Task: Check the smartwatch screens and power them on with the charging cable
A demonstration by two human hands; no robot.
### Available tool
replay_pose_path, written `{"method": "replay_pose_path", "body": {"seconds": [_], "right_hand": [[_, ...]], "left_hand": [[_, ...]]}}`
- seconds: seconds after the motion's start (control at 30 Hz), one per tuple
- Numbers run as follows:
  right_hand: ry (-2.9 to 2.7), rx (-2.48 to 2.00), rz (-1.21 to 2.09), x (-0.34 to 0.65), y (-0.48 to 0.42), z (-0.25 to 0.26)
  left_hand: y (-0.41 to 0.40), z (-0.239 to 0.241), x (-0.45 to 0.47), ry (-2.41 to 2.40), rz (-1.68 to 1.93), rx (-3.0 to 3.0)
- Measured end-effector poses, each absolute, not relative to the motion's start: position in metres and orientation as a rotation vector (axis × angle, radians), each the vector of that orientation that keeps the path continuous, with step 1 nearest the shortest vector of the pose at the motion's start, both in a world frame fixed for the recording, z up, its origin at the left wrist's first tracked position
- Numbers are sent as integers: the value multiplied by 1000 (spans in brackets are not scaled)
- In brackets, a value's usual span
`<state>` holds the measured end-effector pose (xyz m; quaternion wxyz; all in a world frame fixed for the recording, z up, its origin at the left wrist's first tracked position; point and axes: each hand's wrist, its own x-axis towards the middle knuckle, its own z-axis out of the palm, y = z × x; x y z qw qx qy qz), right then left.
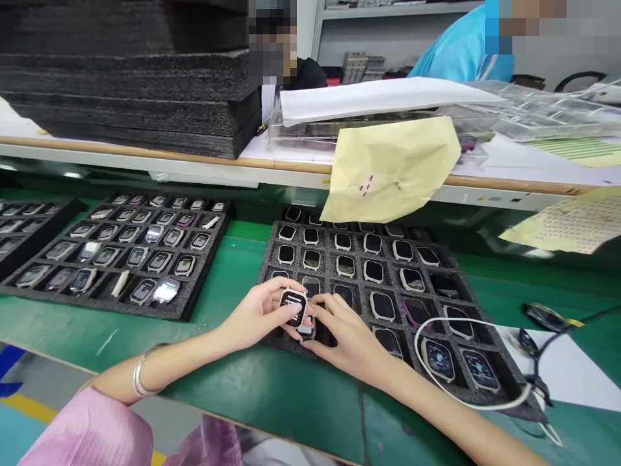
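My left hand is closed around a smartwatch case without a strap. White text shows on its dark screen, and my left thumb lies across the glass. Just beside it, the curled fingers and thumb of my right hand close around a second watch case, partly hidden below the first. Both hands are over the near left part of a black foam tray, whose pockets hold several watch cases. Most screens there are dark; two lit watches sit near the front right corner.
More watches fill a second foam tray on the left. A white cable loops over the right tray's corner. Stacked black foam and a yellow paper are on the raised shelf. Two people, one in a blue sleeve, are beyond.
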<state>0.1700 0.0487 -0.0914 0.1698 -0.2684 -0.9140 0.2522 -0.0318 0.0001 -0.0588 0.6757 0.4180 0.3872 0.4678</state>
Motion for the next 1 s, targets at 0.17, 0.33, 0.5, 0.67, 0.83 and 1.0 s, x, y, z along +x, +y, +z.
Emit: {"method": "replay_pose_path", "body": {"seconds": [0.17,0.33,0.5,0.67,0.83,1.0], "right_hand": [[-2554,-827,593,193,54,-85],[-2460,-1119,441,247,58,-85],[-2454,-1253,226,302,48,-87],[-2488,-1363,-157,354,40,-88],[-2285,-1888,-22,397,43,-90],[-2018,-2109,-15,398,56,-96]], "left_hand": [[-2,-59,-38,844,1049,929],[-2,-65,-44,846,1070,928],[1,-71,-44,923,1052,951],[1,-77,-47,964,999,1104],[3,-95,-60,1195,845,1503],[0,-107,-72,1398,620,2056]]}}
